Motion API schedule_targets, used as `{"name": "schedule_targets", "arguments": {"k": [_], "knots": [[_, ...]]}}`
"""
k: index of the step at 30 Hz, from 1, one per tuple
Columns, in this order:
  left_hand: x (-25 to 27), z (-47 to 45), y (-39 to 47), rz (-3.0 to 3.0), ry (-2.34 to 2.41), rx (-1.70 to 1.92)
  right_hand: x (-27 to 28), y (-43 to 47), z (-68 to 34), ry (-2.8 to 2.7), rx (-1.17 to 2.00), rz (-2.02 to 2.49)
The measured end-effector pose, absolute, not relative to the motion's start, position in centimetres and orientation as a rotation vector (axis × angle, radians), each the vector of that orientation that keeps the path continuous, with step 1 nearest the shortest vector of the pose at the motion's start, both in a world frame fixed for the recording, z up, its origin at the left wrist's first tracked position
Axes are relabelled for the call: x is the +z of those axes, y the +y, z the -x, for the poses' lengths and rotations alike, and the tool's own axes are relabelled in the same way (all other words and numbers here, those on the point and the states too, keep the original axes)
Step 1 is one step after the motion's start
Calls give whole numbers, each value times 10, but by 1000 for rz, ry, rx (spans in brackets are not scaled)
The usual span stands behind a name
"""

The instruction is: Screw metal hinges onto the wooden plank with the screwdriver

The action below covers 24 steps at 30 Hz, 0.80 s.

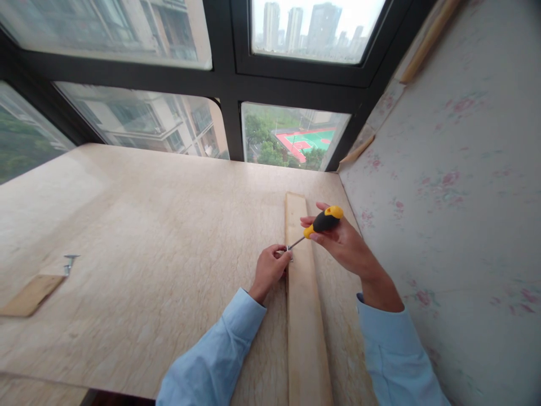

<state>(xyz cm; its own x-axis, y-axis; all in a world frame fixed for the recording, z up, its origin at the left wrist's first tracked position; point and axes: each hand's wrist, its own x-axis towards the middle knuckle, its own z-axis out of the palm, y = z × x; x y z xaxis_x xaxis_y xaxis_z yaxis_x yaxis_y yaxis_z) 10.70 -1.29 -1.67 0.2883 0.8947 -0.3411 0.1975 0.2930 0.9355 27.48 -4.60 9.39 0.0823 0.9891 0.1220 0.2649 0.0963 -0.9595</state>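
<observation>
A long wooden plank (305,327) lies on the stone-patterned sill, running away from me. My right hand (338,239) grips a yellow and black screwdriver (325,220), its shaft slanting down to the left. The tip meets a small metal piece (290,254) at the plank's left edge; it looks like a little bracket or hinge, partly covered by fingers. My left hand (271,265) pinches that metal piece against the plank, thumb on top and the other fingers beside the edge. Whether a screw sits under the tip is too small to tell.
At the far left a thin wooden piece (31,294) rests on the sill (169,254), with some small metal hardware (70,263) beside it. Dark-framed windows (230,84) rise behind the sill. A flower-papered wall (456,186) stands close on the right.
</observation>
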Motion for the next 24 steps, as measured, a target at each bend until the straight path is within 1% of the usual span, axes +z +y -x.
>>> {"name": "schedule_targets", "arguments": {"k": [4, 6, 8, 12, 14, 16, 17, 20, 21, 22, 24], "knots": [[-19, -107, -13, -1218, 1208, 673, 94, -39, -265, -1345, 508, 1651], [-18, -107, -14, -1217, 1204, 677, 91, -37, -264, -1326, 413, 1716], [-18, -107, -14, -1213, 1199, 681, 88, -38, -266, -1340, 517, 1638], [-17, -107, -14, -1214, 1204, 689, 90, -45, -275, -1409, 938, 1262], [-18, -107, -13, -1214, 1209, 685, 94, -48, -277, -1390, 1034, 1183], [-18, -107, -13, -1215, 1204, 684, 96, -47, -277, -1340, 988, 1241], [-18, -107, -13, -1214, 1201, 682, 97, -46, -276, -1318, 906, 1313], [-18, -107, -14, -1210, 1205, 681, 94, -41, -272, -1267, 534, 1581], [-18, -107, -14, -1207, 1207, 681, 92, -40, -271, -1264, 455, 1637], [-18, -107, -14, -1204, 1207, 682, 90, -39, -270, -1274, 435, 1659], [-17, -107, -14, -1195, 1202, 686, 88, -40, -271, -1328, 549, 1583]]}}
